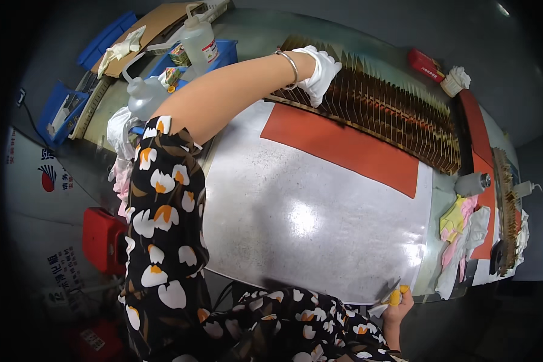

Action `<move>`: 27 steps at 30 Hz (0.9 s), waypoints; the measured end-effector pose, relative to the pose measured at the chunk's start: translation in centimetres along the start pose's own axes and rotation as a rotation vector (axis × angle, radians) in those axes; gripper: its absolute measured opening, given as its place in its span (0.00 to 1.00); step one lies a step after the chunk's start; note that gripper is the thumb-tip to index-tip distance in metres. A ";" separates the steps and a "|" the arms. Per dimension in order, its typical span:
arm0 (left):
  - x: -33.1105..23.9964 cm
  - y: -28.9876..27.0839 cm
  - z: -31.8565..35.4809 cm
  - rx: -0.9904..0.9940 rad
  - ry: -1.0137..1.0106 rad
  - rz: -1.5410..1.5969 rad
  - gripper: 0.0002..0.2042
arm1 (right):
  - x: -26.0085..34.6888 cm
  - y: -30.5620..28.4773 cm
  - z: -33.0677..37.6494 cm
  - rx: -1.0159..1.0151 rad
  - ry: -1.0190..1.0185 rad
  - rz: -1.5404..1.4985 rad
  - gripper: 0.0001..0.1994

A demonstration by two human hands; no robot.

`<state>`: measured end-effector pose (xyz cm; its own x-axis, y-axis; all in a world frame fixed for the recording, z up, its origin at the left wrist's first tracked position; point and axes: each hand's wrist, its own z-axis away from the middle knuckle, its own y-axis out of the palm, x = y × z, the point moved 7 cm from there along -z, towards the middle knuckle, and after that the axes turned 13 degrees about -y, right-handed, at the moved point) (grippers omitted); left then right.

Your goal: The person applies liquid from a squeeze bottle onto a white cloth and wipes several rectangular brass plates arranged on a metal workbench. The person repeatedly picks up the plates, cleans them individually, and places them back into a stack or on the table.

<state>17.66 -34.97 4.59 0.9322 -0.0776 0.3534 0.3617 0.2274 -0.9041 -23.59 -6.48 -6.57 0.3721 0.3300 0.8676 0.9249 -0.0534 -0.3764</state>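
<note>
My left hand [321,75], in a white glove and with a bangle at the wrist, reaches to the left end of a long row of thin, upright brown plates [392,114]. Its fingers are curled down among the plates there, and what they grip is hidden. At the near right edge of the table, my right hand [397,306] wears yellow covers on its fingertips. These are pinched together beside a small grey-and-white piece [378,310], too small to name. Beneath the near side of the plate row lies an orange-red mat [344,151], on a shiny light-grey work surface [271,223].
Squeeze bottles [199,43] and a blue bin [226,53] stand at the far left. To the right are a grey metal bottle [472,183], crumpled cloths [458,232] and a second row of plates [505,211]. A red package [426,64] sits behind. A red stool [104,240] is at left.
</note>
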 end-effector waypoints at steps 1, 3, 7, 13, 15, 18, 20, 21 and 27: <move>-0.1 -0.1 -0.1 0.000 -0.002 0.006 0.51 | 0.2 0.1 -0.1 0.009 -0.015 0.008 0.11; -0.1 -0.3 0.0 -0.019 0.010 0.009 0.52 | -0.6 -0.1 0.3 0.009 -0.004 -0.003 0.11; -0.7 -0.5 0.2 -0.008 0.011 -0.026 0.54 | -1.0 -0.2 0.4 -0.006 0.014 -0.050 0.12; -0.7 -0.1 0.4 0.039 0.048 0.241 0.56 | -1.0 -0.2 0.2 -0.006 -0.044 -0.012 0.11; -0.4 -0.4 0.6 -0.047 0.108 0.317 0.55 | -1.0 -0.4 0.2 0.003 -0.023 -0.002 0.11; 2.1 -1.2 2.4 -0.104 0.113 0.539 0.52 | -0.8 -0.3 0.2 0.008 -0.026 0.018 0.10; 6.2 -1.4 4.0 -0.268 0.070 0.631 0.50 | -0.8 -0.2 0.0 0.008 -0.037 0.017 0.10; 8.3 -0.2 3.6 -0.292 0.025 0.686 0.49 | -0.6 -0.3 0.2 -0.008 -0.031 0.027 0.10; 12.8 7.6 5.9 -0.261 -0.158 0.880 0.49 | -0.8 -0.1 0.0 0.013 -0.028 -0.016 0.10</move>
<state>32.31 -28.55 3.65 0.8666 0.1565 -0.4738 -0.4660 -0.0854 -0.8806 -23.96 -6.75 -7.29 0.3552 0.3569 0.8640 0.9294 -0.0359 -0.3673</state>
